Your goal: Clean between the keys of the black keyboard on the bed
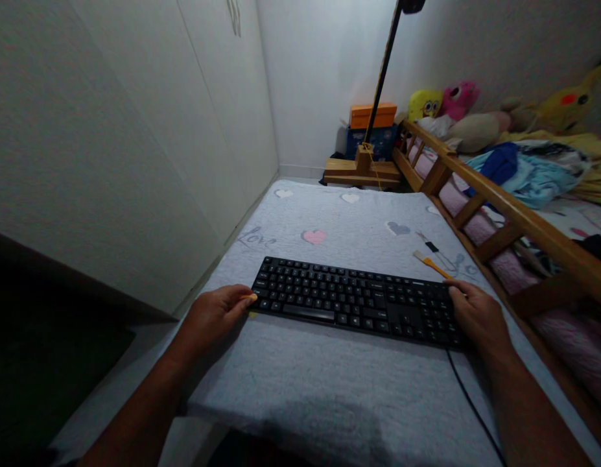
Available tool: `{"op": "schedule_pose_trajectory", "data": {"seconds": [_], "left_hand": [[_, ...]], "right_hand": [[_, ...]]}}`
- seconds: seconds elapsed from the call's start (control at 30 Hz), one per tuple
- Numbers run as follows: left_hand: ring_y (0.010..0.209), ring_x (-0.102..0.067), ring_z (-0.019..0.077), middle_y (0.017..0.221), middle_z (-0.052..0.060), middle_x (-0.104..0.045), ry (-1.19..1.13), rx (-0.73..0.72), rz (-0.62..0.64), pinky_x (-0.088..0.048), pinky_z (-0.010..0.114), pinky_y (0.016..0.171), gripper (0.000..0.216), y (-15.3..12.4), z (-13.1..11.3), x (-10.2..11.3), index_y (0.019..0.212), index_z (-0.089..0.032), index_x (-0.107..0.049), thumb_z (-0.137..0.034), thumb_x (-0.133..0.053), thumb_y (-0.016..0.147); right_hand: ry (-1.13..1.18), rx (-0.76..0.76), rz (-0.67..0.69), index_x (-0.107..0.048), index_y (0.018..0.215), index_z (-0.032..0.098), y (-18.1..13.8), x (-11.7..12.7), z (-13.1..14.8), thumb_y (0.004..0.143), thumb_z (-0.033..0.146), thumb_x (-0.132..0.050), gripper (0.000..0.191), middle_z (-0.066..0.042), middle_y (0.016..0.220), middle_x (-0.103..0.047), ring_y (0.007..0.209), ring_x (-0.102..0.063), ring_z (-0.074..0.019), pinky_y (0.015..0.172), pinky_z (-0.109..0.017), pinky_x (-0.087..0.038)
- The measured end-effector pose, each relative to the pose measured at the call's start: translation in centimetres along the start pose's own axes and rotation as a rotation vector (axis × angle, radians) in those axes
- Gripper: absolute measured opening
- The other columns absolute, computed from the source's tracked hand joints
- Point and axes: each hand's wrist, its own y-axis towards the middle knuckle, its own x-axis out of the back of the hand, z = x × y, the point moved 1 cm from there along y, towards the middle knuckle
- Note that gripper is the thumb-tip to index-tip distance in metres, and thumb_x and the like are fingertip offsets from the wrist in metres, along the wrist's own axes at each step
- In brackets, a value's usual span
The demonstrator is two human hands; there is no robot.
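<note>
The keyboard [343, 301] is laid flat on the cloth-covered counter [329, 383], directly between the two hands, and both of its ends are attended. Its long axis is run from left to right across the person's front, slightly slanted, so that the right end is brought closer to the body than the left. At the left end, a small yellow piece [250, 297] is pinched in the fingertips of the left hand [225, 308]; what it is made of cannot be told. The right end is grasped by the right hand [480, 318], with the thumb placed over the top and the other fingers partly hidden. Neither end is left nearer to the opposite hand. The brush [429, 261] is positioned just beyond the right hand; whether it is touched cannot be told.
</note>
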Motion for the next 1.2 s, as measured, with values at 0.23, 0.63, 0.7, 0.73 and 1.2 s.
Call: {"op": "schedule_pose_trajectory", "data": {"seconds": [0.23, 0.63, 0.7, 0.73, 1.2], "left_hand": [[0.084, -0.075, 0.0242, 0.089, 0.006, -0.080, -0.035, 0.034, -0.066, -0.054, 0.029, 0.071, 0.036, -0.3, -0.1, -0.3, 0.093, -0.022, -0.075, -0.054, -0.061, 0.088], [0.084, -0.075, 0.0237, 0.090, 0.005, -0.080, -0.042, 0.030, -0.106, -0.055, 0.027, 0.070, 0.036, 0.9, 0.0, -0.7, 0.094, -0.022, -0.075, -0.054, -0.061, 0.087], [0.086, -0.075, 0.0241, 0.092, 0.006, -0.080, -0.044, 0.023, -0.112, -0.055, 0.028, 0.072, 0.036, 1.3, 0.1, -0.7, 0.095, -0.022, -0.075, -0.054, -0.061, 0.087], [0.087, -0.075, 0.0243, 0.092, 0.006, -0.080, -0.040, 0.020, -0.112, -0.055, 0.028, 0.072, 0.036, 1.5, 0.1, -0.7, 0.095, -0.022, -0.076, -0.054, -0.061, 0.087], [0.083, -0.072, 0.0243, 0.090, 0.006, -0.078, 0.170, 0.023, 0.136, -0.047, 0.029, 0.068, 0.039, 4.8, -1.2, 0.9, 0.094, -0.021, -0.074, -0.052, -0.052, 0.088]], "right_hand": [[0.031, -0.019, -0.046, -0.079, 0.091, 0.023, -0.1, -0.3, 0.2, 0.080, 0.040, -0.047, 0.039, -0.008, 0.090, -0.076, 0.087, -0.069, -0.0267, 0.080, -0.037, -0.052], [0.032, -0.123, -0.018, -0.079, 0.100, 0.020, 0.1, -0.5, 0.7, 0.080, 0.039, -0.046, 0.043, -0.010, 0.097, -0.077, 0.094, -0.068, -0.0283, 0.083, -0.038, -0.051], [0.050, -0.140, -0.020, -0.079, 0.100, 0.020, 0.2, -0.6, 0.9, 0.080, 0.039, -0.046, 0.043, -0.010, 0.097, -0.077, 0.094, -0.068, -0.0279, 0.082, -0.038, -0.051], [0.061, -0.149, -0.024, -0.080, 0.099, 0.020, 0.3, -0.7, 1.0, 0.079, 0.038, -0.047, 0.043, -0.010, 0.096, -0.077, 0.093, -0.068, -0.0278, 0.082, -0.037, -0.051], [0.080, -0.209, 0.052, -0.078, 0.089, 0.017, 2.5, -0.7, 1.7, 0.069, 0.037, -0.049, 0.041, -0.009, 0.079, -0.074, 0.075, -0.065, -0.0255, 0.071, -0.035, -0.047]]}}
